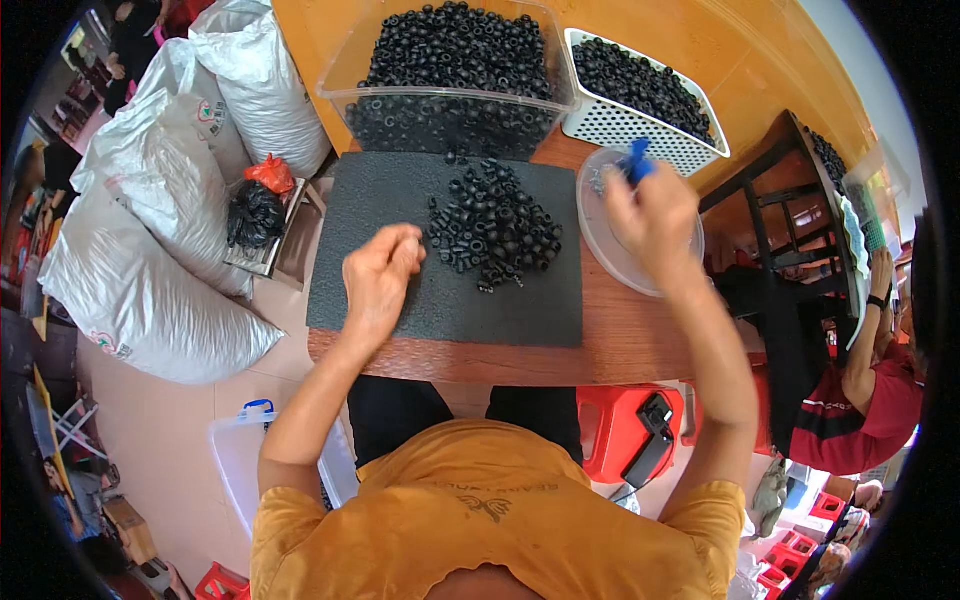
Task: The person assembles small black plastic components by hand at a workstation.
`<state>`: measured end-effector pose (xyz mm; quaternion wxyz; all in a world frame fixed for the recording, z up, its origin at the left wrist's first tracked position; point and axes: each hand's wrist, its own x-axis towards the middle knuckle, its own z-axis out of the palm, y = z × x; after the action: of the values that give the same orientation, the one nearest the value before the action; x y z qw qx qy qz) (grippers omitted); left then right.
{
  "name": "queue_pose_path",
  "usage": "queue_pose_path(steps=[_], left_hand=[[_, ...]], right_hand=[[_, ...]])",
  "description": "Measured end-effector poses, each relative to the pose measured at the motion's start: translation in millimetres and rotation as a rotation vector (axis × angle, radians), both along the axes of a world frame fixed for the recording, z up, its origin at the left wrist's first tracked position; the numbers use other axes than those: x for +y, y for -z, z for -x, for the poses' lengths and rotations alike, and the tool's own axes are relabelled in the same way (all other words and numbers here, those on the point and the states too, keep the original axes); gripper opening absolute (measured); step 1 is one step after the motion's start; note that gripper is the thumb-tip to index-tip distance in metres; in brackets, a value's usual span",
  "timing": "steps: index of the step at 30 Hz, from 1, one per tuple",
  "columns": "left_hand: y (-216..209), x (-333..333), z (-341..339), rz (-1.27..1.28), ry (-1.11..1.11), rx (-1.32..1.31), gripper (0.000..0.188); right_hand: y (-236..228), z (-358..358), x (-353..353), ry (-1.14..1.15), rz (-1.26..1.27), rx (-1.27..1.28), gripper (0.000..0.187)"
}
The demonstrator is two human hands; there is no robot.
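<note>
My left hand (375, 280) is over the left part of a dark grey foam mat (380, 190), its thumb and fingertips pressed together. Whatever they hold, if anything, is too small or hidden. Just right of it lies a loose pile of small black ring-like parts (495, 225). My right hand (652, 218) is closed around a bright blue piece (637, 160) that sticks up past the fingers; its exact kind cannot be made out. Beneath that hand sits a round clear plastic tub (630, 272), with small shiny bits showing at its left side.
A large clear bin (345, 110) and a white perforated basket (640, 145), both full of black parts, stand at the table's far side. Stuffed white sacks (165, 310) fill the left. A red stool (605, 430) is below the table. Another person in dark red (865, 410) works at right.
</note>
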<state>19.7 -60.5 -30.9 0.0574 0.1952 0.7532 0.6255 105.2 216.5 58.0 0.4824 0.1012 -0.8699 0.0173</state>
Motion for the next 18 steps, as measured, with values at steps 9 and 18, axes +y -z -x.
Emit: queue_pose_path(steps=[9,18], left_hand=[[3.0,81.9,97.5,0.489,-0.007,0.904,0.011],[16.2,104.2,115.1,0.600,0.018,1.047,0.006]], right_hand=[[-54.5,79.1,131.7,0.646,0.110,-0.279,0.048],[5.0,25.4,30.6,0.127,0.347,-0.265,0.018]])
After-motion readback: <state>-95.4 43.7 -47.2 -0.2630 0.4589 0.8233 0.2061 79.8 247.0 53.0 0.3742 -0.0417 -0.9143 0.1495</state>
